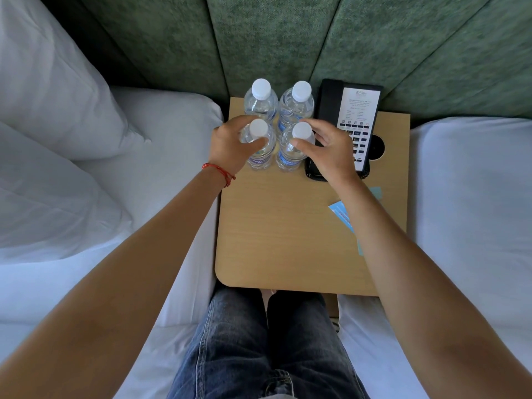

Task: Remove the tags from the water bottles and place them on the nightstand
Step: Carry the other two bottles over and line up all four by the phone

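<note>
Several clear water bottles with white caps stand upright in a square group at the back of the wooden nightstand (276, 234). My left hand (230, 145) wraps the shoulder of the front left bottle (259, 151). My right hand (328, 151) curls around the front right bottle (292, 156), thumb against its neck. The two back bottles (260, 99) (298, 102) stand free behind them. Light blue paper tags (341, 216) lie flat on the right side of the nightstand, partly hidden under my right forearm. No tag shows on any bottle neck.
A black phone (351, 116) with a white card lies right of the bottles, touching my right hand. White beds flank the nightstand, with pillows (51, 90) on the left. A green padded headboard (273, 38) rises behind. My legs in jeans stand at the front edge.
</note>
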